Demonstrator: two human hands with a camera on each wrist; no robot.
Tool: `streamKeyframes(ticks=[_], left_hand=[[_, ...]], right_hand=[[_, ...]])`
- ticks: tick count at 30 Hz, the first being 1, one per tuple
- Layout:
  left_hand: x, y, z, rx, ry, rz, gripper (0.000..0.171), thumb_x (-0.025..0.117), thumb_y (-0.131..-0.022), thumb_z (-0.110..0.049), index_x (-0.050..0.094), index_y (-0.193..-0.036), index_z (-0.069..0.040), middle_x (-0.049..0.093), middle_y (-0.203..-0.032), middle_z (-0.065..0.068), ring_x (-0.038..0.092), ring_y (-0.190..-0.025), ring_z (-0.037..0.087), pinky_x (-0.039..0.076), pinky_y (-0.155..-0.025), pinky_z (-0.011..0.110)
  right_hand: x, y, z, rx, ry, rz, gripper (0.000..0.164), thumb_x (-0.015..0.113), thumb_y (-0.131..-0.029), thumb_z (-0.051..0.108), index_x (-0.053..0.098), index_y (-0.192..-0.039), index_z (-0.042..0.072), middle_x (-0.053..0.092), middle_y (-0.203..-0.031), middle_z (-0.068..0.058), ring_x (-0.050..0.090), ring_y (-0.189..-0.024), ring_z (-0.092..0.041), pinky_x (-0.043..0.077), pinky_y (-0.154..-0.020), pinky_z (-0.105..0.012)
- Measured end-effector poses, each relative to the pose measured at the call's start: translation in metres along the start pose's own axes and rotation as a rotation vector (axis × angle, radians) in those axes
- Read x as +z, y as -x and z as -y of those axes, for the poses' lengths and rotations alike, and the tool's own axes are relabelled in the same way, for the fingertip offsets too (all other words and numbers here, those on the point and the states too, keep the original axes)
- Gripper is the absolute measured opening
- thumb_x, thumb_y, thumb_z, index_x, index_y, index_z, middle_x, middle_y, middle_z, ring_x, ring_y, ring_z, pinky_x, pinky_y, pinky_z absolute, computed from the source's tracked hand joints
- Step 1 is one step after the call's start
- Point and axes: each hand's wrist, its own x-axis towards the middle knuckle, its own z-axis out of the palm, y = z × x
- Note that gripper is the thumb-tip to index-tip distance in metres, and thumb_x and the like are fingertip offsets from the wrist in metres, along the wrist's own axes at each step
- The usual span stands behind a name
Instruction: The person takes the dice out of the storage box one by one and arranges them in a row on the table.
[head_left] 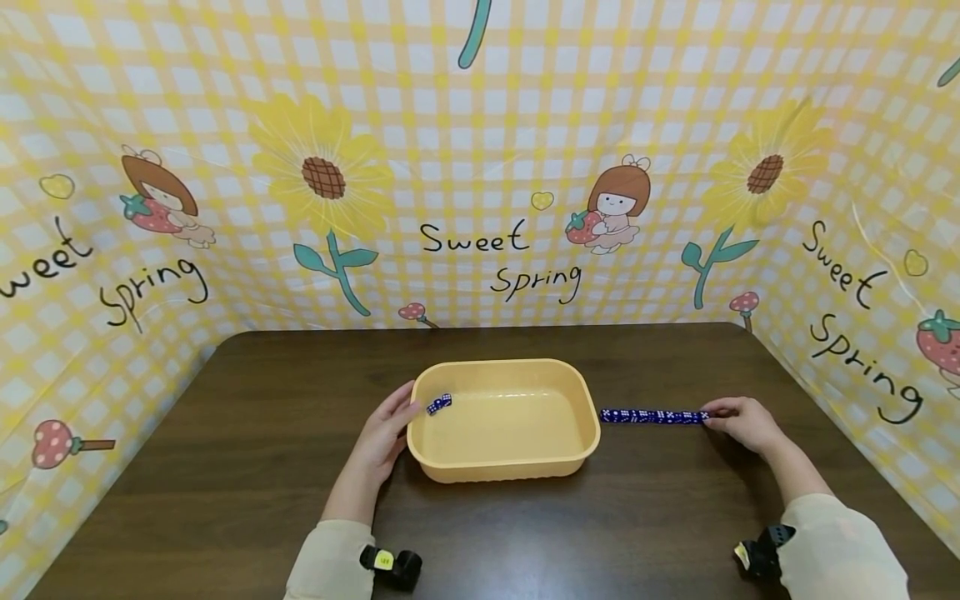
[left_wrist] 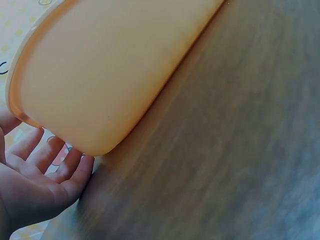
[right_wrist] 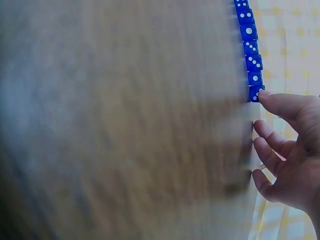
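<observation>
A yellow plastic basin point(head_left: 510, 429) stands on the table, and my left hand point(head_left: 378, 442) grips its left end. The thumb lies over the rim; in the left wrist view the fingers of that hand point(left_wrist: 45, 185) press the outer wall of the basin point(left_wrist: 100, 75). A few blue dice point(head_left: 439, 404) with white dots lie inside, close to the left thumb. To the right of the basin, several blue dice form a straight row point(head_left: 648, 417). At its right end my right hand point(head_left: 742, 423) pinches the last die point(right_wrist: 254, 94), its other fingers loosely bent below.
The brown wooden table point(head_left: 225, 467) has a back edge against a yellow checked cloth point(head_left: 465, 150) that hangs behind and along both sides. Black wrist cameras sit on both cuffs, the left camera point(head_left: 393, 567) and the right camera point(head_left: 761, 552).
</observation>
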Motion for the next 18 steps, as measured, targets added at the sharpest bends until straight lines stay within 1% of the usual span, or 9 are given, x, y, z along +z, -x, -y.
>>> streamKeyframes(ticks=[9,13,18], left_hand=[[-0.0013,-0.0004,0.0002,0.001,0.0,0.004,0.048,0.048,-0.088,-0.009,0.032,-0.133,-0.009,0.032,-0.135,0.009,0.033,-0.117,0.021,0.031,-0.088,0.04],[-0.001,-0.0005,-0.0002,-0.001,-0.001,0.002,0.048,0.049,-0.088,-0.01,0.033,-0.133,-0.009,0.032,-0.135,0.009,0.033,-0.117,0.022,0.03,-0.089,0.041],[-0.0004,-0.0002,-0.0008,0.0,-0.004,0.001,0.048,0.049,-0.088,-0.01,0.032,-0.133,-0.009,0.032,-0.135,0.009,0.033,-0.118,0.023,0.031,-0.089,0.041]], right_hand=[[0.0012,-0.0004,-0.0006,-0.007,-0.003,0.018,0.023,0.061,-0.076,0.004,0.059,-0.095,-0.01,0.06,-0.086,-0.02,0.054,-0.072,-0.021,0.042,-0.059,-0.032],[0.0003,0.0007,0.0003,0.02,-0.045,0.025,0.026,0.059,-0.078,0.004,0.058,-0.1,-0.01,0.06,-0.091,-0.021,0.055,-0.077,-0.023,0.043,-0.062,-0.032],[-0.0058,0.0011,0.0022,0.051,-0.11,0.042,0.032,0.059,-0.08,0.008,0.055,-0.104,-0.012,0.06,-0.093,-0.022,0.055,-0.08,-0.021,0.043,-0.064,-0.031]])
